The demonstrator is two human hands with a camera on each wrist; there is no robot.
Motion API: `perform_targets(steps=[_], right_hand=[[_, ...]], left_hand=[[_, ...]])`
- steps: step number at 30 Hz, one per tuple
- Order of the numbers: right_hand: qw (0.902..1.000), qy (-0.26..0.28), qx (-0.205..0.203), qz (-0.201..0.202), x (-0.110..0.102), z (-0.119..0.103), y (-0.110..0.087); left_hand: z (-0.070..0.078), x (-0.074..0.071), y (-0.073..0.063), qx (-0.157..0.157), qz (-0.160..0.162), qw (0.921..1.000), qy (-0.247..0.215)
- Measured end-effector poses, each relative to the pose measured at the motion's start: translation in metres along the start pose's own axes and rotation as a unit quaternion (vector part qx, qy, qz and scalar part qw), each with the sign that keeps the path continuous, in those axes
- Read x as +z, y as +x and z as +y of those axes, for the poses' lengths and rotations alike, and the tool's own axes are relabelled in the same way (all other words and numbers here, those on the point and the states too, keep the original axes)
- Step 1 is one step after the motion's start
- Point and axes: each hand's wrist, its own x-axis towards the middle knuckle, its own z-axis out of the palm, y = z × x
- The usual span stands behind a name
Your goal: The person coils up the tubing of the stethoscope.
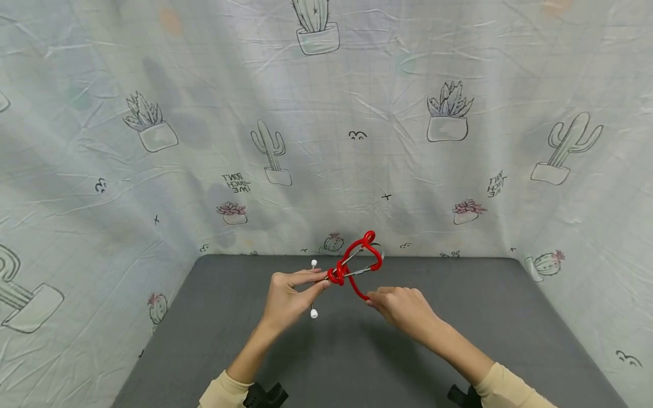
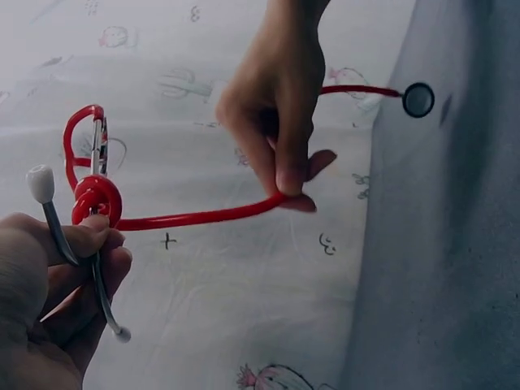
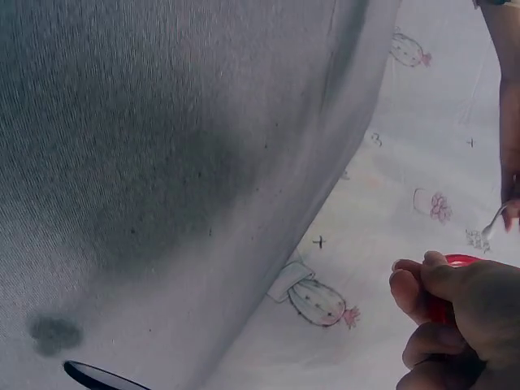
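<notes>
Centrally, in the head view, two bare hands hold a red stethoscope (image 1: 339, 273) in the air above a grey table (image 1: 352, 374), before a curtain (image 1: 326, 113) printed with potted cacti. The left hand (image 1: 288, 297) pinches it beside a knot of tubing wound around the metal ear tubes; two white ear tips (image 1: 314, 314) stick out, one above and one below that hand. The right hand (image 1: 405, 309) grips the tubing nearby.

In the left wrist view, the tubing runs nearly straight from the knot to the right hand's pinch, and a round chestpiece (image 2: 418, 100) shows beyond it.

In the right wrist view, the right hand's fingers curl narrowly around red tubing, and a dark rim (image 3: 106, 376) is cut off by the bottom edge
</notes>
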Motion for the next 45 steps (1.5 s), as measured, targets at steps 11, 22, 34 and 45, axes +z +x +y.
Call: perform_targets(steps=[11,22,34,45], right_hand=[[0.9979,0.009,-0.054,0.035,-0.01,-0.019,-0.017],[0.9895,0.006,-0.102,0.102,-0.03,-0.032,-0.019],[0.9796,0.001,-0.144,0.14,-0.043,-0.043,-0.009],[0.9742,0.003,-0.17,0.148,-0.044,-0.052,-0.006]], left_hand=[[-0.01,-0.001,0.0,-0.035,0.011,0.9993,-0.01],[-0.023,0.0,-0.001,-0.123,-0.011,0.9919,-0.029],[-0.025,0.005,-0.001,-0.165,-0.033,0.9848,-0.042],[-0.025,0.004,0.0,-0.166,-0.036,0.984,-0.055]])
